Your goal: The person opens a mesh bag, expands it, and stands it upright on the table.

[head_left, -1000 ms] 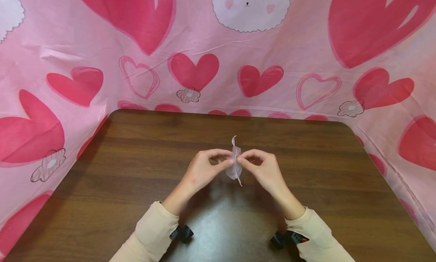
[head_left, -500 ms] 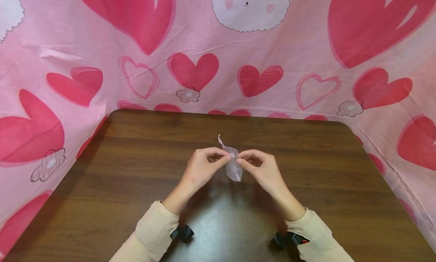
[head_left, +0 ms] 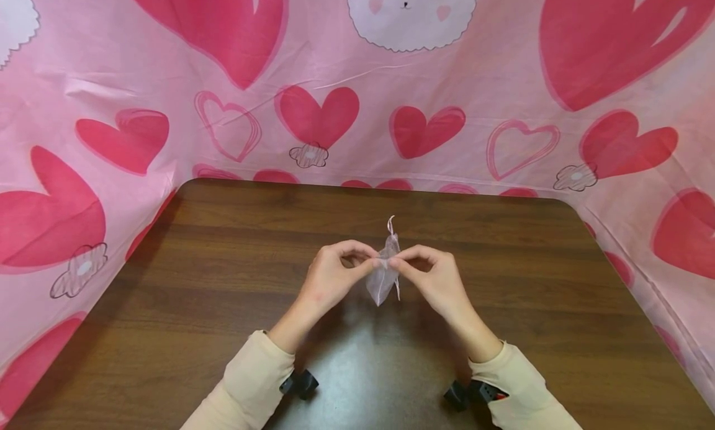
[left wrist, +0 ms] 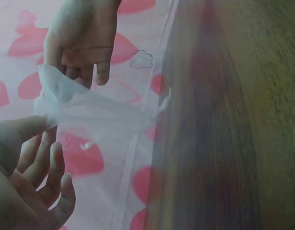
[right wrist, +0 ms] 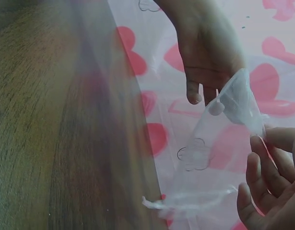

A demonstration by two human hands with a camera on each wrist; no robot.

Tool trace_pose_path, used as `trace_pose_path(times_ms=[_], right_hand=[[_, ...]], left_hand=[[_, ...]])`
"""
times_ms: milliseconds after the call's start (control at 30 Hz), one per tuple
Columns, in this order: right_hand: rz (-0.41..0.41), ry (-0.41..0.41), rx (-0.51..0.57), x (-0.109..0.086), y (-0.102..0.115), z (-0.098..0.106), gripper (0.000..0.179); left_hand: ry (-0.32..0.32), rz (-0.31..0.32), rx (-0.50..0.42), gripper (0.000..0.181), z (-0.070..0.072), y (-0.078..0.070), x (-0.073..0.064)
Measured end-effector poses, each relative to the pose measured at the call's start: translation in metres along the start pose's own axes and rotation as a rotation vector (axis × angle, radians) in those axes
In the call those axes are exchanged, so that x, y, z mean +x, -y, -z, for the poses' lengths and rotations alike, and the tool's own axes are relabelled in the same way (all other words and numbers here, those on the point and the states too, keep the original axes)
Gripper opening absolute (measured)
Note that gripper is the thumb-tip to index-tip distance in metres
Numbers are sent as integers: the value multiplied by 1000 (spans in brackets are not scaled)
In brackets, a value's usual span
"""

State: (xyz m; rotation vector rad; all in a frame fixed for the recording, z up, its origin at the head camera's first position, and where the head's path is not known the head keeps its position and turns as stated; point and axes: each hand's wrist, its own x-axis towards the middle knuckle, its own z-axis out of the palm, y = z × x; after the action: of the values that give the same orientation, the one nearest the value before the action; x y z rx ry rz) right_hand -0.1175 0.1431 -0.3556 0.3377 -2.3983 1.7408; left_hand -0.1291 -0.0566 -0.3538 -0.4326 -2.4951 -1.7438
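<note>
A small sheer white drawstring pouch (head_left: 382,286) is held up over the middle of the table. My left hand (head_left: 337,272) pinches its left edge between thumb and fingertips, and my right hand (head_left: 434,280) pinches the right edge the same way. One cord end (head_left: 391,224) sticks up from the pouch's far side; another cord hangs beside the right fingertips. In the left wrist view the thin pouch fabric (left wrist: 97,108) spreads between both hands, its other fingers loosely curled. The right wrist view shows the cord (right wrist: 200,194) running across the see-through fabric. Nothing shows inside.
Below lies a dark brown wooden table (head_left: 240,231) with rounded far corners. A pink cloth (head_left: 368,107) printed with red hearts hangs around its back and sides. Black wrist cameras (head_left: 300,385) are strapped at both beige sleeves (head_left: 254,371).
The pouch has turned between the fingers: its upper cord swung left, then back right, and its lower corner now points down to the left. Both hands have stayed nearly in place.
</note>
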Motion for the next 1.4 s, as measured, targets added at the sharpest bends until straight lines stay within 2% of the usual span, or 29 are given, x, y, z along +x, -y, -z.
trace_pose_path(times_ms=[167, 433, 600, 700, 933, 1200, 1400], right_hand=[[1, -5, 41, 0, 2, 1, 10], [-22, -15, 20, 1, 1, 1, 10], [-12, 8, 18, 0, 2, 0, 10], [2, 28, 21, 0, 2, 0, 12], [15, 29, -4, -1, 1, 0, 13], [-25, 26, 21, -1, 2, -3, 18], [6, 0, 7, -1, 2, -5, 15]], left_hand=[[3, -14, 10, 10, 1, 1, 0], [64, -10, -27, 17, 2, -1, -1], [83, 0, 11, 19, 1, -3, -1], [59, 3, 54, 15, 1, -3, -1], [-64, 7, 207, 5, 2, -2, 1], [-76, 23, 170, 9, 1, -2, -1], [-82, 29, 160, 14, -1, -2, -1]])
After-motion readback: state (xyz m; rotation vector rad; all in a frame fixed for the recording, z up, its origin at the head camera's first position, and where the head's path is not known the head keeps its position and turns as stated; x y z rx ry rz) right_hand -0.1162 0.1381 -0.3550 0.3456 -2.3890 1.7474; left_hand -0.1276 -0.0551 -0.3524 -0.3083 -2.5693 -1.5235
